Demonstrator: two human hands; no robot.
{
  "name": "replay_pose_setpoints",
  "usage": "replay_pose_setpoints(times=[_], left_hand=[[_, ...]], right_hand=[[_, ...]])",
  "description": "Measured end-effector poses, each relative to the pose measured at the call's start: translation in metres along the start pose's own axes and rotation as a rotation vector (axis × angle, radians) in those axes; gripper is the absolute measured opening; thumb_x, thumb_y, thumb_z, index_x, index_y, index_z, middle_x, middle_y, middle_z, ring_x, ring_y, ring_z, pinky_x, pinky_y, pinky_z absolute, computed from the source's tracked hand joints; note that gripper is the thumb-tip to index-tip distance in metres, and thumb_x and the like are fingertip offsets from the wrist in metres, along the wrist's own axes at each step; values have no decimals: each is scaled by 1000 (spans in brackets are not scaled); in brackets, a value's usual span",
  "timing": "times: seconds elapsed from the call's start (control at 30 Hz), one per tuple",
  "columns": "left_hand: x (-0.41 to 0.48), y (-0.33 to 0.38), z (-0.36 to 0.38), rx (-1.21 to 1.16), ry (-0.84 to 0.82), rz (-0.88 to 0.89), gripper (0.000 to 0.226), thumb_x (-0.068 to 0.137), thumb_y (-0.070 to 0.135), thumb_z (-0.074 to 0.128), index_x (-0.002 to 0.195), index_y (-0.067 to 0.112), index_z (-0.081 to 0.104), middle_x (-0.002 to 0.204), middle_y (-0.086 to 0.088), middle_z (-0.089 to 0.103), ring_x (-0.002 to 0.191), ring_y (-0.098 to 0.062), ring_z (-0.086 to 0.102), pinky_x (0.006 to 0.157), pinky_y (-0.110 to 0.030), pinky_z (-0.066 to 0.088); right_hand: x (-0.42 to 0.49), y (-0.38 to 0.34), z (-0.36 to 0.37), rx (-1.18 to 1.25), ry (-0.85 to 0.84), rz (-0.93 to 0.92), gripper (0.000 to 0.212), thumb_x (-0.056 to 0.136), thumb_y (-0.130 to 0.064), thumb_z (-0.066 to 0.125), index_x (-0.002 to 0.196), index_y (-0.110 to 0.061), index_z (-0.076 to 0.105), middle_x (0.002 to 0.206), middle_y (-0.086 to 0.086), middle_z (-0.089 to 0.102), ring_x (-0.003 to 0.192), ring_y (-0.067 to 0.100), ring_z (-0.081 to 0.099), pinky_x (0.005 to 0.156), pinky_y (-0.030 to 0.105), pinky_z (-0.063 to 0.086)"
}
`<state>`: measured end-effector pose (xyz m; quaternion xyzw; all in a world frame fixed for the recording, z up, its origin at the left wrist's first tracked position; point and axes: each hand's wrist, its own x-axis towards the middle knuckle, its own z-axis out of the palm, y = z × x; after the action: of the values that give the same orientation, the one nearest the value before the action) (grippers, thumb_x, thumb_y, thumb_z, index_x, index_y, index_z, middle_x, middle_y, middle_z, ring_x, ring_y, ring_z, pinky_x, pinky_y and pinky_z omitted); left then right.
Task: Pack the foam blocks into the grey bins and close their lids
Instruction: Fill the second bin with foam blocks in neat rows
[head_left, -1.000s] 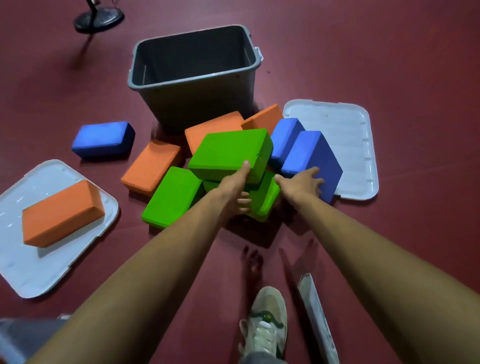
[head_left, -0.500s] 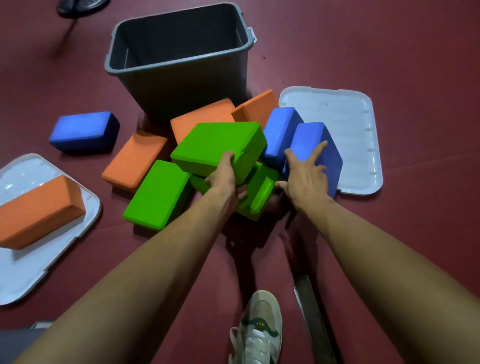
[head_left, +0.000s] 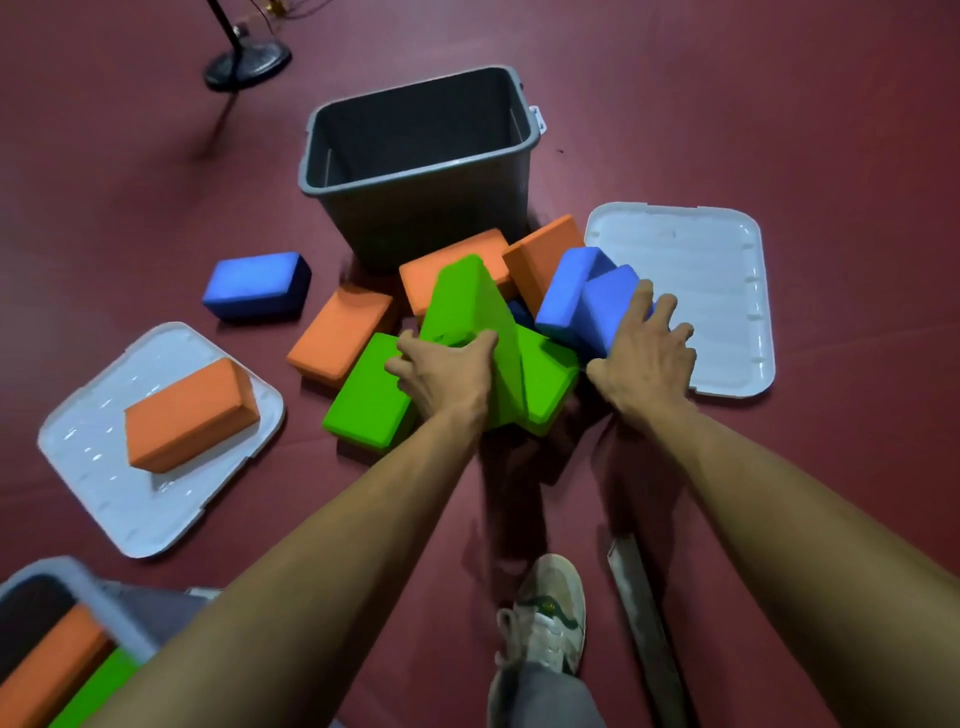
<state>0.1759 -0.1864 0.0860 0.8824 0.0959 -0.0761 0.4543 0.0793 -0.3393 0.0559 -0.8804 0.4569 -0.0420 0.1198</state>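
The green block (head_left: 467, 296) is found tilted up on edge amid the heap on the floor (head_left: 831, 130), directly beyond the left hand (head_left: 441, 371). Its near lower edge is clasped in that hand's grip, fingers curled over the top and thumb set against the right face. The left forearm is extended forward from the lower left, wrist bent slightly down.

The blue block (head_left: 605, 304) is located under the right hand (head_left: 644, 358), leaning against a second blue block (head_left: 569, 286). The fingers (head_left: 670, 312) are spread across its top face; whether the grip is grasping or merely pressing cannot be told. The right arm is held nearly straight.

The grey bin (head_left: 415, 218) is seen upright and uncovered just behind the heap. A white lid (head_left: 701, 270) is lying beside the blue block, touching it or nearly so.
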Motion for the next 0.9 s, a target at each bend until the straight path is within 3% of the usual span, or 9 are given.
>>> replay_pose_setpoints(times=[0.13,0.27,0.4,0.6,0.73,0.9], left_hand=[[-39,23,-49,253,-4,329,98,66,43,80,148,12,35,140,-13,42,129,-36,42,107,-41,36],[-72,34,-106,403,-42,446,86,69,38,74,143,12,40,138,-11,46,127,-35,43,106,-44,37],[-91,35,-177,577,-49,557,66,71,36,72,128,13,50,129,-10,52,120,-35,47,101,-45,41],[-112,19,-294,751,1,659,56,72,35,73,118,13,50,122,-12,52,110,-35,48,90,-44,43],[-124,-11,-366,824,48,658,56,72,38,71,118,15,51,118,-11,52,108,-35,50,86,-44,44],[-132,-61,-445,868,77,596,68,72,43,70,130,14,49,126,-13,52,112,-36,49,88,-45,45]], right_hand=[[-30,-29,-52,-66,-2,-172,98,69,-30,73,149,-2,24,137,14,37,116,44,45,88,54,50],[-71,-59,-106,-96,-28,-338,72,72,-33,69,134,-8,41,131,12,41,117,40,43,91,53,48],[-119,-95,-152,-68,-48,-475,64,75,-31,66,132,-10,44,131,12,45,119,39,43,95,54,44],[-200,-153,-193,-46,-83,-557,56,79,-29,66,128,-13,46,131,11,45,123,40,44,97,54,42],[-242,-180,-210,-115,-198,-705,61,82,-25,65,138,-21,40,133,10,43,128,40,41,100,63,40],[-293,-217,-216,-201,-296,-932,75,82,-19,68,146,-31,31,137,7,42,125,36,44,94,51,46]])
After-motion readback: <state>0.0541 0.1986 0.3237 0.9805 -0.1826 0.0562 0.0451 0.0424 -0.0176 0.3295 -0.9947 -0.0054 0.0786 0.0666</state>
